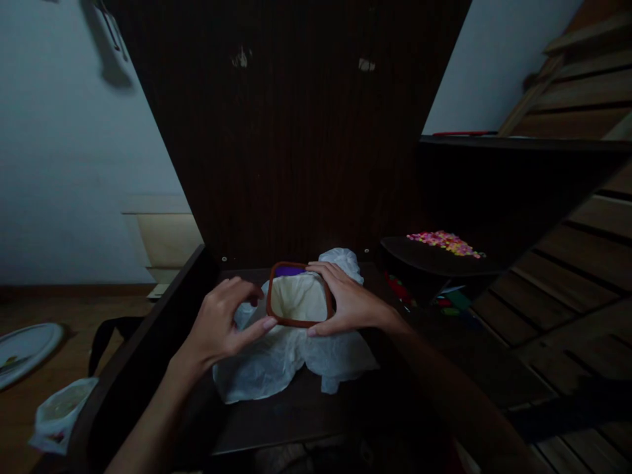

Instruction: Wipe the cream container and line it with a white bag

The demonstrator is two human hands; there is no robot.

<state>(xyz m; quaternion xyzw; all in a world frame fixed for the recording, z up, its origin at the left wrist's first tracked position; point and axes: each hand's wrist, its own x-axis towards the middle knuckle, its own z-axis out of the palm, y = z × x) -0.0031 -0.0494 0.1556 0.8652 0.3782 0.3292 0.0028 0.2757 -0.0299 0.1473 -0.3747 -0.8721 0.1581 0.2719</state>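
Head view: on a dark shelf point(276, 424), a square brown frame point(296, 322) with pale cloth point(303, 299) inside lies over crumpled white plastic point(261, 375). The right hand point(345, 299) grips its right side, fingers at the top edge, thumb below. The left hand point(224, 322) is half open, thumb touching the lower left corner, fingers curled, holding nothing. Pink and yellow pieces point(447, 243) lie to the right.
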